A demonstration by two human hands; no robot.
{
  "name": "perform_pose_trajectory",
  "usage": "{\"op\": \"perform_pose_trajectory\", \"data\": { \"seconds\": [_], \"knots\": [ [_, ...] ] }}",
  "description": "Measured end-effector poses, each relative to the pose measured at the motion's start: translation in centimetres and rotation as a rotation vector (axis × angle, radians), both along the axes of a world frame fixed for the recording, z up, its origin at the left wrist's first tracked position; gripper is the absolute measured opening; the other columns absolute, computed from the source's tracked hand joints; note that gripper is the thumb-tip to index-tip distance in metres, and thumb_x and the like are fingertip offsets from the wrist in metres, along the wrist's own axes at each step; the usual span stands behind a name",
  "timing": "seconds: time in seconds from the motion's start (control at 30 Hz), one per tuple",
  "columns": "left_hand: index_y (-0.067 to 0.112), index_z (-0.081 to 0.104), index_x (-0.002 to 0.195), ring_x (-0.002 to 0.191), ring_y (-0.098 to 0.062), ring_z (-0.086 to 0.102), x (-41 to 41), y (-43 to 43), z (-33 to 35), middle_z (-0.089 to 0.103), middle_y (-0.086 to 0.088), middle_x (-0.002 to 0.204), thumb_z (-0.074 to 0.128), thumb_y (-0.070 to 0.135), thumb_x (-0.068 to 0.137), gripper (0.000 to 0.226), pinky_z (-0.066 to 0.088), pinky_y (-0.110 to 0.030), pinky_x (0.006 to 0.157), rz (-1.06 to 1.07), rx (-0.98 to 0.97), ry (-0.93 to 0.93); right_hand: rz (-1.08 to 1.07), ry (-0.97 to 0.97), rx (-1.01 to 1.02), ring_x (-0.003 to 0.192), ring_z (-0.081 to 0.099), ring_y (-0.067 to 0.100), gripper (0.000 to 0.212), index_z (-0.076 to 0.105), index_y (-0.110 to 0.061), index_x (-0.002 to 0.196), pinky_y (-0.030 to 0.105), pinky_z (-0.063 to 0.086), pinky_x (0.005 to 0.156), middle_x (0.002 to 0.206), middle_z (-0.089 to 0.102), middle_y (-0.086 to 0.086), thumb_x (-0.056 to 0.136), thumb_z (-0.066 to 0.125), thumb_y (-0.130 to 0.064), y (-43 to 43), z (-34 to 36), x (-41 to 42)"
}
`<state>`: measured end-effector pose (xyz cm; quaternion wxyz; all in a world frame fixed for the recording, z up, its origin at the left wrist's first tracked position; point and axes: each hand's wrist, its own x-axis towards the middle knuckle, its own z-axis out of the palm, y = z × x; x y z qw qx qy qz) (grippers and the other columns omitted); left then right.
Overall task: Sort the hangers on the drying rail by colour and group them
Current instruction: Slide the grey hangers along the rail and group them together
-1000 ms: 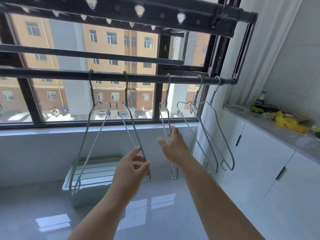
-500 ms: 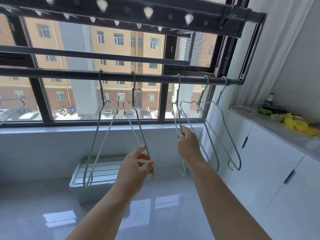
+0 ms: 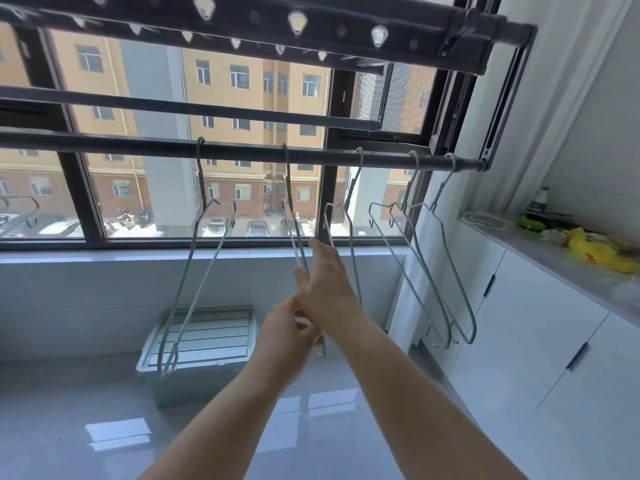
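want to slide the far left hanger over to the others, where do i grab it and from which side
Take the far left hanger high up, on the twisted neck just under its hook on the rail. It hangs edge-on with its long wire sides running down toward the floor, so a low hold would likely swing it. Come from its left, where nothing hangs in reach, and push it right.

I am wearing nothing on my arms: both forearms are showing bare from the bottom edge of the view up to the wrists, with no sleeve, cuff, watch or band on either. My left hand and my right hand are showing bare too, without gloves or rings that I can make out. My fingernails are looking short and unpainted where they are showing.
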<state>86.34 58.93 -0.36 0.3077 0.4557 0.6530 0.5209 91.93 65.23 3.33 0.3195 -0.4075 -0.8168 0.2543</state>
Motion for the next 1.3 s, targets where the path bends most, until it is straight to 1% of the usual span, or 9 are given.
{"op": "perform_pose_trajectory", "data": {
  "seconds": [0.07,0.17,0.3,0.63,0.97,1.07,1.17,1.23,1.3],
  "knots": [
    [0.018,0.064,0.088,0.075,-0.021,0.07,-0.1,0.1,-0.1,0.071,-0.002,0.078,0.06,0.006,0.078,0.016,0.056,-0.047,0.079,0.024,0.003,0.002,0.002,-0.026,-0.221,0.118,0.041,0.027,0.045,0.023,-0.005,0.138,0.033,0.033,0.097,0.136,0.036,0.016,0.095,0.035,-0.011,0.4,-0.1,-1.1],
    [0.019,0.065,0.084,0.074,-0.023,0.069,-0.3,0.0,-0.2,0.07,-0.001,0.076,0.058,0.003,0.079,0.019,0.056,-0.048,0.076,0.03,0.018,0.033,-0.031,0.099,-0.336,0.097,0.052,0.026,0.036,0.036,-0.004,0.127,0.038,0.046,0.084,0.115,0.05,0.015,0.092,0.031,-0.003,1.0,-0.5,-2.0],
    [0.021,0.064,0.08,0.075,-0.026,0.068,-0.8,-0.2,-0.3,0.069,-0.001,0.075,0.055,0.002,0.076,0.022,0.056,-0.049,0.076,0.049,0.019,0.055,-0.026,0.249,-0.433,0.074,0.054,0.015,0.027,0.049,-0.006,0.105,0.024,0.047,0.059,0.085,0.055,0.01,0.09,0.027,0.001,0.9,-0.8,-2.4],
    [0.029,0.064,0.093,0.073,-0.021,0.066,-1.1,-0.8,-0.1,0.067,0.004,0.081,0.056,0.007,0.079,0.027,0.056,-0.04,0.074,0.068,0.031,0.148,-0.047,0.391,-0.496,0.067,0.057,0.01,0.027,0.051,-0.004,0.103,0.016,0.044,0.048,0.072,0.057,0.004,0.095,0.025,-0.006,0.7,-1.0,-2.7],
    [0.027,0.064,0.094,0.06,-0.01,0.061,-1.8,-1.3,-0.4,0.065,0.007,0.079,0.056,0.009,0.083,0.022,0.048,-0.029,0.062,0.061,0.037,0.182,-0.059,0.424,-0.499,0.071,0.059,0.012,0.026,0.051,-0.007,0.098,0.025,0.048,0.061,0.073,0.059,0.004,0.094,0.025,-0.006,0.3,-1.0,-3.2],
    [0.025,0.058,0.117,0.067,-0.008,0.06,-2.3,-1.9,-0.3,0.063,0.007,0.087,0.053,0.016,0.089,0.03,0.043,-0.021,0.065,0.053,0.019,0.213,-0.057,0.388,-0.49,0.079,0.059,0.015,0.024,0.047,-0.005,0.11,0.028,0.051,0.07,0.083,0.06,0.006,0.095,0.028,-0.008,-0.1,-0.8,-3.6],
    [0.018,0.047,0.13,0.073,0.0,0.055,-3.8,-4.0,1.0,0.059,0.006,0.101,0.055,0.02,0.089,0.043,0.044,-0.016,0.07,0.131,0.09,0.402,-0.119,0.128,-0.252,0.122,0.039,0.025,0.049,0.024,-0.009,0.139,0.038,0.033,0.107,0.135,0.04,0.013,0.094,0.039,-0.016,-0.6,-1.0,-4.0],
    [0.015,0.052,0.126,0.076,-0.005,0.055,-5.4,-5.9,2.6,0.058,0.004,0.099,0.058,0.013,0.085,0.041,0.05,-0.024,0.076,0.261,0.281,0.504,-0.163,0.127,0.042,0.133,0.022,0.024,0.057,0.019,-0.009,0.142,0.033,0.019,0.112,0.144,0.027,0.01,0.092,0.044,-0.014,-2.0,-0.4,-4.6],
    [0.014,0.055,0.124,0.09,-0.022,0.058,-7.4,-7.2,3.7,0.06,-0.005,0.108,0.059,0.012,0.085,0.04,0.049,-0.037,0.088,0.411,0.336,0.548,-0.086,0.214,0.214,0.132,0.023,0.019,0.053,0.029,-0.009,0.139,0.023,0.016,0.111,0.142,0.032,0.009,0.09,0.047,-0.009,-3.5,0.4,-6.0]
  ]
}}
